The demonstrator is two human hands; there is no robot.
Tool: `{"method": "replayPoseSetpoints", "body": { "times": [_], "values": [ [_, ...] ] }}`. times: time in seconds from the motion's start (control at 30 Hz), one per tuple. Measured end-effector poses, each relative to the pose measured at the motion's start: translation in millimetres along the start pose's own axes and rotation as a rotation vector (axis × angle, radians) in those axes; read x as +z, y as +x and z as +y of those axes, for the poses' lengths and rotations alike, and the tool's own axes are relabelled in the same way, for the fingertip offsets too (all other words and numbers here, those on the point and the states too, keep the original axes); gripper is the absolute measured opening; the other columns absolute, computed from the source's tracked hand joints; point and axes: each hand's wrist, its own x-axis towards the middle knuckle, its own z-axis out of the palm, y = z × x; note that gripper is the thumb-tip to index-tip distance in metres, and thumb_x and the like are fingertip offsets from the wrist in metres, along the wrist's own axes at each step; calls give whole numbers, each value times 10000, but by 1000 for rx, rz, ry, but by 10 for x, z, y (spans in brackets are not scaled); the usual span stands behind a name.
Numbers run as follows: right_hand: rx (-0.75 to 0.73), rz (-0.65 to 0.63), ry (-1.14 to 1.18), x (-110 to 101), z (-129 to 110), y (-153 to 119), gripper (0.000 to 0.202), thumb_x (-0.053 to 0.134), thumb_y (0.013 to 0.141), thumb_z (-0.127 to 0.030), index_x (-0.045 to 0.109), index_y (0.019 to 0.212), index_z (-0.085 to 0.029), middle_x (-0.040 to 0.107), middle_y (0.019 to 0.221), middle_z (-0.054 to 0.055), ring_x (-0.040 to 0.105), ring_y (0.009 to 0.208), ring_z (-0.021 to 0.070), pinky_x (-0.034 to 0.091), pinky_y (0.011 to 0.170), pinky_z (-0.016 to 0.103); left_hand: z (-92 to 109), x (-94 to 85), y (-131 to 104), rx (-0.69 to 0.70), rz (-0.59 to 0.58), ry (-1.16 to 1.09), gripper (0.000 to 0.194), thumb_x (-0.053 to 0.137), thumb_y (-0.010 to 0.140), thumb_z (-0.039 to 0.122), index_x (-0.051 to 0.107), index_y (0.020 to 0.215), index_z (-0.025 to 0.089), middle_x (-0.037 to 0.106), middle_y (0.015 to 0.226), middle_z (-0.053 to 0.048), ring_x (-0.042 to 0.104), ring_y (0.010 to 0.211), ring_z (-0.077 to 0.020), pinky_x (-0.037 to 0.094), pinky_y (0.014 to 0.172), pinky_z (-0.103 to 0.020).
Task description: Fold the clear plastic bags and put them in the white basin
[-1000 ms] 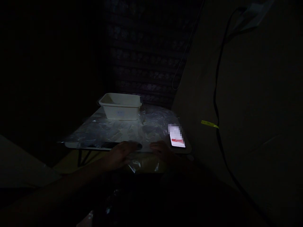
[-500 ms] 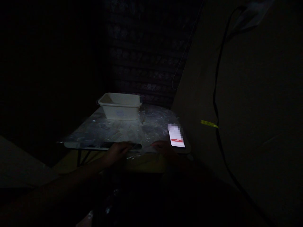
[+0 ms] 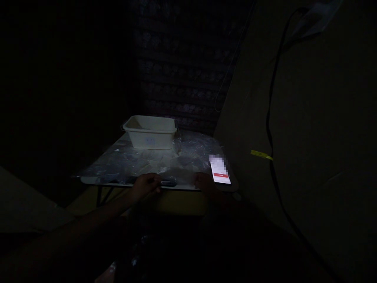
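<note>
The scene is very dark. Crinkled clear plastic sheet (image 3: 179,173) stretches between my two hands at the table's near edge. My left hand (image 3: 145,184) is closed, its fingertips pinching the plastic beside a dark slot in the tabletop. On the other side my right hand (image 3: 203,182), dim and partly lost in shadow, has its fingers curled at the sheet, close to a lit phone (image 3: 220,171). Behind the hands a cream plastic tub (image 3: 151,140) with side handles stands upright at the back left of the table.
The pale folding table (image 3: 188,187) carries more of the clear plastic over its top. A board-like wall rises at the right, with a black cable (image 3: 268,114) and a yellow tag (image 3: 260,154) on it. Dark corrugated sheeting (image 3: 182,70) stands behind.
The plastic between my hands has risen from below the table edge onto the top. Both hands have shifted slightly, the right one a little further right. The tub and phone stay put.
</note>
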Motion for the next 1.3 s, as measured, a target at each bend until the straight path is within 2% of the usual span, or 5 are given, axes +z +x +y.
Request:
{"method": "replayPoseSetpoints", "body": {
  "times": [0.3, 0.73, 0.97, 1.1, 1.3],
  "values": [
    [137, 26, 222, 89, -44, 102, 25, 471, 557, -164, 473, 576, -148, 466, 475, -53, 398, 351, 40, 318, 330, 153, 109, 42, 48, -235, 67, -200, 120, 484, 609, 240, 437, 650, 137, 496, 418, 60, 511, 386, -88, 388, 372, -181],
    [252, 46, 266, 115, -62, 144, 418, 500, 509, -91, 427, 913, -168, 458, 538, -70, 403, 340, 40, 307, 298, 152, 62, 33, 112, -299, 119, -296, 216, 498, 571, 116, 370, 737, 168, 491, 481, 76, 529, 393, -103, 424, 394, -216],
    [152, 114, 175, 135, 17, 148, 570, 499, 505, -101, 339, 1048, -170, 470, 671, -33, 463, 511, 69, 371, 419, 175, -79, -44, 187, -132, 205, -74, 264, 553, 485, 148, 419, 712, 168, 488, 522, 65, 518, 483, -109, 412, 443, -219],
    [78, 177, -50, 110, -19, 114, 551, 502, 513, -127, 363, 1044, -168, 489, 835, 29, 485, 623, 105, 401, 512, 223, -64, -73, 132, 100, 202, 359, 165, 466, 610, 225, 476, 756, 149, 539, 683, -11, 526, 602, -127, 421, 545, -245],
    [-154, 156, -503, 16, -186, -7, 114, 429, 613, -179, 533, 661, -171, 530, 716, 29, 476, 712, 135, 356, 625, 241, 115, 132, -69, 555, -175, 764, 229, 330, 729, 182, 527, 842, 152, 550, 852, -61, 491, 813, -142, 386, 729, -263]
  ]
}}
